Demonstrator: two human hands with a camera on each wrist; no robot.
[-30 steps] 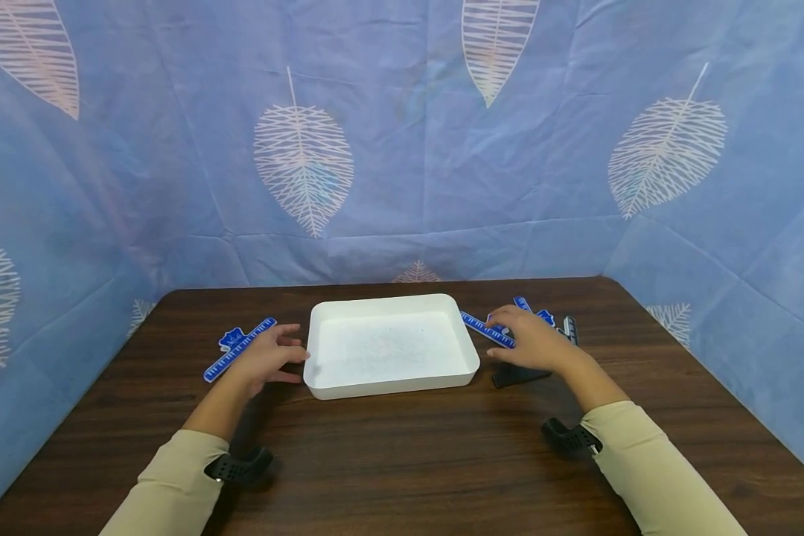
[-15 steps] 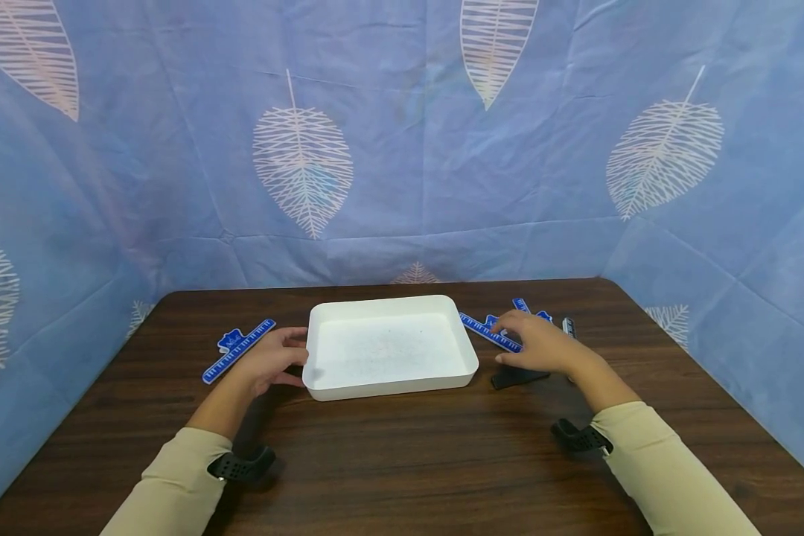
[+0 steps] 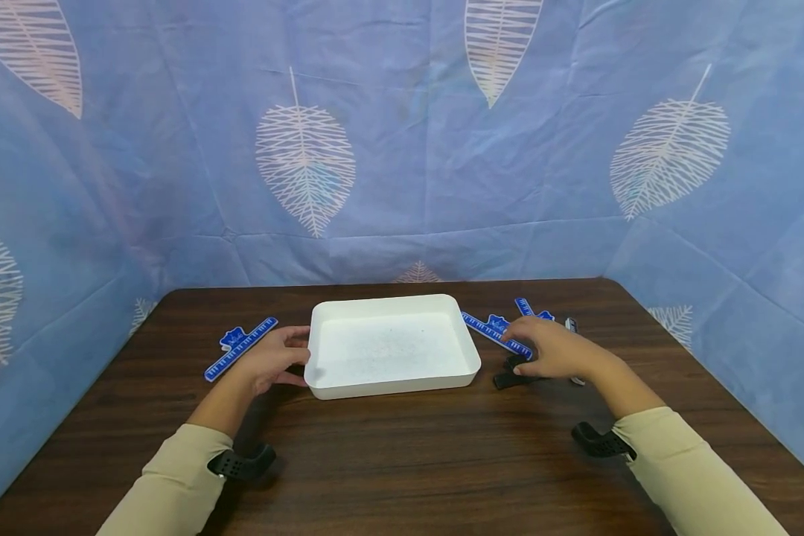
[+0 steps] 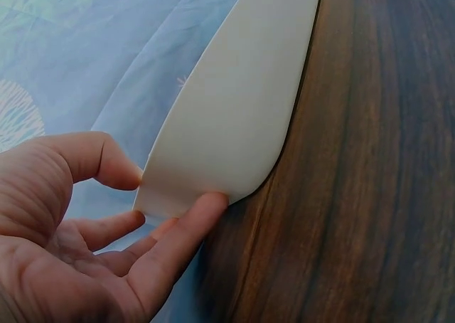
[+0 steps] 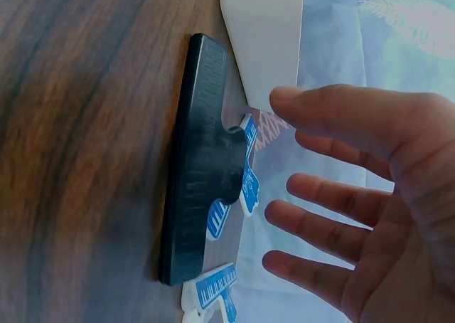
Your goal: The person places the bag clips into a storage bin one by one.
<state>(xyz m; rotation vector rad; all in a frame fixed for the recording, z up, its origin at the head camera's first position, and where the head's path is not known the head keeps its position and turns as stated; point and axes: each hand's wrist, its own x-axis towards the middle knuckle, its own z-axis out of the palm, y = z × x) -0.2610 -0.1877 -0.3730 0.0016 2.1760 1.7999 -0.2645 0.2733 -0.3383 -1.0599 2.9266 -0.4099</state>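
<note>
In the head view, my left hand [image 3: 278, 361] is at the left end of a white rectangular tray [image 3: 388, 390]. The left wrist view has its fingertips against the tray's outer end wall [image 4: 220, 117], fingers loosely bent. On the other side, my right hand [image 3: 557, 348] hovers palm down over a black sheet-music clip [image 3: 509, 381], thumb and fingers spread apart. The right wrist view shows this long clip [image 5: 202, 159] lying beside the fingers, with nothing held. Just beyond it lies a blue clip [image 3: 482, 327] with a piano-key print, partly covered by the fingers.
A second blue piano-key clip [image 3: 240, 350] lies left of the tray, beside my left hand. Behind my right hand are another blue clip [image 3: 524, 307] and a dark-and-white piece [image 3: 572, 324], both partly hidden. A blue leaf-print cloth [image 3: 402, 186] backs the brown table [image 3: 402, 461].
My right hand has drifted to the right, uncovering more of the near blue clip and the black clip. My left fingers have closed up to the tray's left wall. The tray stays put.
</note>
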